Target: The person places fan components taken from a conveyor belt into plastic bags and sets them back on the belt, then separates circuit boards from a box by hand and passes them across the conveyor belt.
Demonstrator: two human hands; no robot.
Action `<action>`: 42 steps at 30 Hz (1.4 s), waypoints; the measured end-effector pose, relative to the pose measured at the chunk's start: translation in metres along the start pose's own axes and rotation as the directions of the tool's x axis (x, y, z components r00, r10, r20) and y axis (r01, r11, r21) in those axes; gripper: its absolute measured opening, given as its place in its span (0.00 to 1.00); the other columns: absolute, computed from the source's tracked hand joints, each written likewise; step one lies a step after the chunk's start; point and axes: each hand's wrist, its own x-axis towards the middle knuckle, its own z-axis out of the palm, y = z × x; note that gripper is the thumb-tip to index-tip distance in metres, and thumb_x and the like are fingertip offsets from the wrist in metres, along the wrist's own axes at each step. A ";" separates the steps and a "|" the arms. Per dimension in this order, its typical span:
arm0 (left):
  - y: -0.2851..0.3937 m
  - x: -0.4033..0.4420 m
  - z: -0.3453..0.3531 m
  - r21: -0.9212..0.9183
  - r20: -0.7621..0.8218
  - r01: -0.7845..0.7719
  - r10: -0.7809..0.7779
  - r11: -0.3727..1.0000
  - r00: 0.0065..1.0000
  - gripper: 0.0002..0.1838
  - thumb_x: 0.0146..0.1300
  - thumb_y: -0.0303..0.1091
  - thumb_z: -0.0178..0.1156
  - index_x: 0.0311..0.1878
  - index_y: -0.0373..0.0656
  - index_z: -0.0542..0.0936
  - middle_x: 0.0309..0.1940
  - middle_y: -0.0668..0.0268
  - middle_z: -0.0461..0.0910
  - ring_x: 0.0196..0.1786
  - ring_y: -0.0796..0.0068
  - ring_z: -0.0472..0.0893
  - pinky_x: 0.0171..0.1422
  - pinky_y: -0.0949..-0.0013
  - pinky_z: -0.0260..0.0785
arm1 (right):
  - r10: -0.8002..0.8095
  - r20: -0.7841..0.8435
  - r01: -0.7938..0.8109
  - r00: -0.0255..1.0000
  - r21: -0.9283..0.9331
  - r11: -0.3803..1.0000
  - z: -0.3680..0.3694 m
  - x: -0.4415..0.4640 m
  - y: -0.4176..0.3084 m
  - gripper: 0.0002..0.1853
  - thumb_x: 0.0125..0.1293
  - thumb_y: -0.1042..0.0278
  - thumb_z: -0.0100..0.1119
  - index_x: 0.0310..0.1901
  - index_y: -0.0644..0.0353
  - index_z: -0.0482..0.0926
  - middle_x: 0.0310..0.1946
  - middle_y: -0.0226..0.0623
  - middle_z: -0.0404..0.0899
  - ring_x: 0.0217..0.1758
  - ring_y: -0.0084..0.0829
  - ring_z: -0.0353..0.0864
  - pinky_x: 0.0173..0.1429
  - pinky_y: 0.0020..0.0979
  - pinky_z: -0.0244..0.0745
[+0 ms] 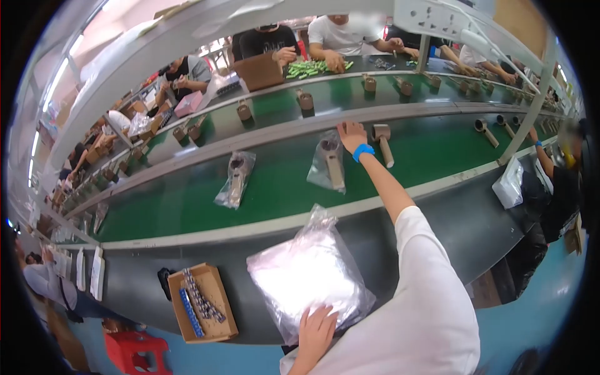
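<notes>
My left hand [317, 331] lies with fingers spread on a stack of clear plastic bags [306, 275], which shines under the light. My right hand [353, 135], with a blue band at the wrist, reaches over the green conveyor belt. Its fingers are slightly apart and bent; nothing shows in its grasp. Left of it, at the edge of its thumb side, lies a brown device with a round head and handle in a clear bag [332, 165]. Just right of it is an unbagged brown device [384, 144]. Another bagged device [236, 178] lies farther left.
A cardboard box [206, 303] with blue and dark strips stands on the black worktop [425, 256]. More brown devices [486, 132] lie along the belt. Co-workers sit across a second belt [275, 112], near green parts [306, 69]. A metal post [531, 112] rises at right; a red stool [134, 347] stands below left.
</notes>
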 end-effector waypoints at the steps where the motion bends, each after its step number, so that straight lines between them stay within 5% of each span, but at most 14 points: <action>1: 0.000 -0.002 0.004 0.012 -0.029 0.005 -0.005 1.000 1.000 0.13 0.53 0.27 0.62 0.44 0.46 0.78 0.46 0.66 0.77 0.53 0.66 0.76 0.64 0.56 0.58 | -0.063 -0.055 0.056 0.997 -0.119 0.991 -0.005 0.005 0.010 0.16 0.63 0.53 0.51 0.47 0.52 0.75 0.43 0.40 0.76 0.50 0.44 0.73 0.51 0.48 0.68; 4: 0.001 -0.004 0.006 0.059 -0.127 -0.026 0.033 0.998 0.991 0.11 0.52 0.22 0.60 0.40 0.42 0.78 0.41 0.59 0.78 0.44 0.61 0.77 0.50 0.62 0.68 | -0.002 -0.038 -0.019 0.999 -0.558 0.829 0.005 0.017 0.053 0.19 0.56 0.64 0.57 0.51 0.51 0.72 0.53 0.39 0.70 0.61 0.43 0.64 0.55 0.53 0.64; 6: 0.001 -0.003 0.006 0.058 -0.143 -0.035 0.043 0.998 0.989 0.10 0.49 0.23 0.61 0.37 0.43 0.80 0.37 0.63 0.80 0.41 0.63 0.78 0.48 0.62 0.68 | 0.195 0.048 -0.128 0.980 -0.598 0.791 -0.002 0.014 0.064 0.23 0.53 0.64 0.60 0.52 0.48 0.71 0.53 0.38 0.70 0.61 0.41 0.64 0.56 0.53 0.63; 11: 0.013 0.003 0.002 0.029 -0.214 0.096 -0.088 0.995 0.973 0.10 0.52 0.24 0.63 0.40 0.41 0.80 0.38 0.59 0.79 0.41 0.58 0.78 0.49 0.58 0.69 | -0.069 -0.128 -0.013 0.989 -0.550 0.835 -0.002 -0.001 0.074 0.24 0.44 0.61 0.68 0.44 0.51 0.72 0.44 0.35 0.72 0.51 0.40 0.70 0.50 0.47 0.67; 16: 0.017 -0.003 -0.016 -0.050 -0.100 0.197 -0.202 0.979 0.974 0.16 0.57 0.27 0.61 0.50 0.39 0.76 0.48 0.50 0.76 0.48 0.49 0.76 0.54 0.55 0.68 | -0.312 -0.306 0.293 0.900 -0.107 0.950 -0.073 -0.015 0.041 0.20 0.44 0.61 0.67 0.37 0.55 0.70 0.39 0.40 0.72 0.45 0.43 0.73 0.48 0.43 0.69; 19: 0.007 -0.018 -0.016 0.032 -0.051 0.197 -0.196 0.980 0.979 0.15 0.58 0.29 0.61 0.49 0.40 0.77 0.51 0.49 0.76 0.51 0.49 0.76 0.56 0.54 0.67 | -0.252 -0.518 0.340 0.818 0.082 0.937 -0.108 -0.037 0.020 0.20 0.44 0.65 0.67 0.36 0.57 0.68 0.40 0.42 0.72 0.45 0.44 0.73 0.49 0.42 0.70; 22: 0.009 -0.019 -0.021 0.071 -0.026 0.169 -0.167 0.983 0.986 0.15 0.57 0.30 0.62 0.49 0.41 0.78 0.53 0.48 0.75 0.52 0.49 0.76 0.56 0.55 0.68 | -0.078 -0.524 0.278 0.848 0.314 0.908 -0.142 -0.069 0.002 0.19 0.48 0.66 0.67 0.35 0.60 0.66 0.41 0.44 0.72 0.43 0.47 0.74 0.45 0.39 0.72; 25: 0.011 -0.013 -0.020 0.131 -0.023 0.096 -0.094 0.987 0.995 0.19 0.56 0.30 0.62 0.53 0.42 0.76 0.48 0.50 0.77 0.49 0.50 0.76 0.53 0.57 0.69 | 0.163 -0.416 0.099 0.894 0.540 0.836 -0.156 -0.098 0.007 0.21 0.54 0.64 0.66 0.40 0.62 0.63 0.39 0.47 0.72 0.37 0.49 0.75 0.41 0.40 0.72; 27: 0.015 -0.006 -0.024 0.098 -0.002 0.049 -0.049 0.994 0.999 0.11 0.53 0.27 0.64 0.42 0.45 0.79 0.41 0.68 0.80 0.53 0.61 0.77 0.58 0.57 0.65 | 0.223 -0.315 -0.013 0.923 0.552 0.834 -0.167 -0.115 0.011 0.26 0.57 0.60 0.63 0.48 0.61 0.60 0.40 0.50 0.73 0.37 0.51 0.77 0.41 0.42 0.72; 29: 0.018 0.000 -0.033 0.095 0.016 -0.038 0.037 0.995 0.999 0.13 0.51 0.26 0.64 0.42 0.42 0.78 0.39 0.62 0.80 0.50 0.54 0.77 0.54 0.53 0.67 | 0.260 -0.114 -0.145 0.959 0.588 0.795 -0.180 -0.132 0.014 0.28 0.60 0.56 0.61 0.53 0.61 0.60 0.40 0.54 0.76 0.40 0.51 0.79 0.42 0.41 0.72; 32: 0.003 -0.005 -0.027 0.107 0.004 -0.153 0.153 0.982 0.988 0.15 0.48 0.25 0.60 0.43 0.42 0.79 0.37 0.65 0.81 0.43 0.64 0.79 0.47 0.62 0.70 | 0.124 0.059 -0.136 0.991 0.516 0.846 -0.209 -0.162 0.007 0.34 0.63 0.52 0.56 0.64 0.59 0.55 0.42 0.55 0.77 0.44 0.51 0.80 0.47 0.39 0.73; 34: -0.003 -0.008 -0.020 0.135 -0.079 -0.208 0.220 0.969 0.972 0.17 0.47 0.25 0.58 0.44 0.42 0.79 0.36 0.68 0.81 0.40 0.72 0.80 0.42 0.69 0.70 | 0.017 0.010 -0.020 1.000 0.492 0.871 -0.213 -0.179 0.008 0.34 0.65 0.56 0.55 0.66 0.59 0.53 0.49 0.54 0.75 0.49 0.49 0.78 0.51 0.38 0.73; 37: 0.003 -0.006 -0.028 0.130 -0.096 -0.191 0.204 0.973 0.974 0.17 0.47 0.24 0.57 0.44 0.42 0.79 0.35 0.68 0.81 0.38 0.74 0.80 0.39 0.72 0.70 | 0.141 0.166 -0.217 0.976 0.685 0.696 -0.213 -0.197 0.012 0.32 0.67 0.59 0.53 0.67 0.59 0.52 0.50 0.49 0.74 0.47 0.34 0.78 0.44 0.32 0.76; 42: -0.008 -0.007 -0.041 0.150 -0.091 -0.179 0.194 0.972 0.977 0.19 0.47 0.24 0.56 0.47 0.41 0.78 0.36 0.68 0.80 0.36 0.75 0.80 0.32 0.75 0.70 | 0.231 0.250 -0.326 0.940 0.855 0.403 -0.213 -0.208 0.005 0.26 0.70 0.60 0.47 0.66 0.58 0.53 0.48 0.47 0.72 0.34 0.32 0.81 0.36 0.26 0.79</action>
